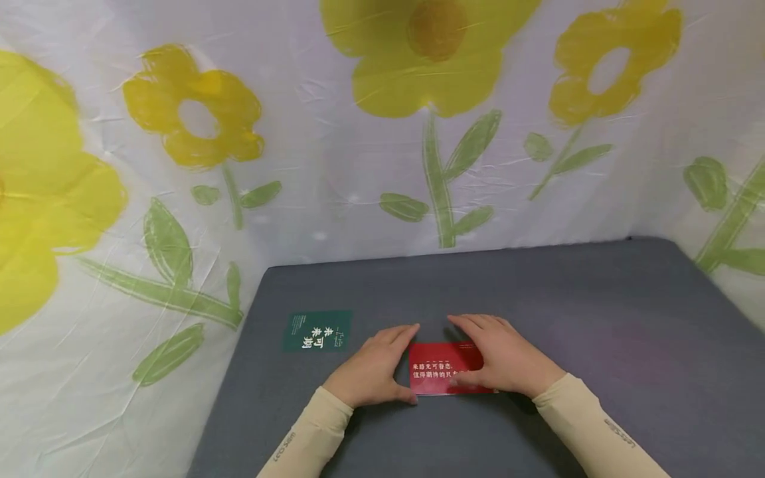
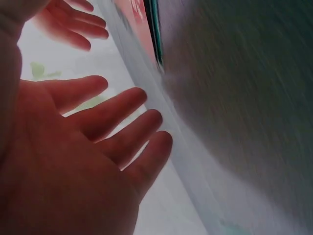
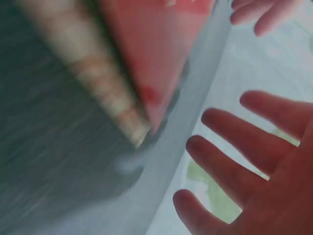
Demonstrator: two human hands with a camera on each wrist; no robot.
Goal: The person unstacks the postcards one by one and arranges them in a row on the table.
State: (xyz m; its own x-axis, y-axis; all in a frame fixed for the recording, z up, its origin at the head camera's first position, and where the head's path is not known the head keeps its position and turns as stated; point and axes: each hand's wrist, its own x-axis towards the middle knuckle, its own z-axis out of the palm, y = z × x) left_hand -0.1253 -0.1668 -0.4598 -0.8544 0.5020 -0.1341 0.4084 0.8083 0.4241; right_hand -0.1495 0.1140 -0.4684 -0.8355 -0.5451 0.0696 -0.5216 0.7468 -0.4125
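Note:
A red card [image 1: 439, 380] with white Chinese characters lies on the grey table between my hands. In the right wrist view the red card [image 3: 156, 44] has a blurred cream-and-brown strip [image 3: 98, 78] along its side; in the left wrist view dark green edges show beside the red. My left hand [image 1: 373, 372] is at the card's left edge, thumb and fingers spread apart. Over the card's right end, my right hand [image 1: 505, 355] hides part of the print, its thumb above the red face. Fingers of both hands are extended and loosely bent, gripping nothing.
A dark green card [image 1: 317, 330] with white characters lies farther back on the left of the grey table [image 1: 568, 305]. Behind the table hangs a white cloth [image 1: 335, 166] with large yellow flowers. Pale sleeves cover both forearms.

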